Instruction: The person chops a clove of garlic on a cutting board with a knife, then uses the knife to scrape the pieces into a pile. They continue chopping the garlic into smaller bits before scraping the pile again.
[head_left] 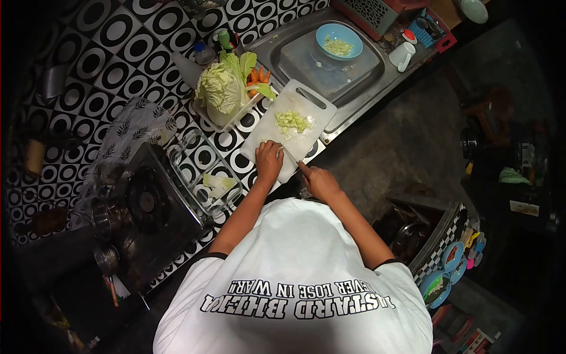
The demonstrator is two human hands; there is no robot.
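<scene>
On the white cutting board [268, 127] lies a small heap of chopped pale green vegetable [292, 121]. My left hand [269, 159] rests on the board's near left part with its fingers curled down; what lies under the fingertips is too small to make out. My right hand [320, 182] is wrapped round the handle of a knife [289, 155], whose blade reaches over the board towards my left fingertips. Beyond the board, a napa cabbage [222, 88] and carrots [257, 79] sit in a clear container. A glass dish [232, 194] with pale cabbage pieces [219, 184] stands left of my left arm.
A blue bowl [339, 42] with chopped vegetable stands on a covered sink [283, 53]. A white mug [402, 56] is to its right. The black stove [154, 200] is at the left. Bowls of food [436, 287] stand at the lower right.
</scene>
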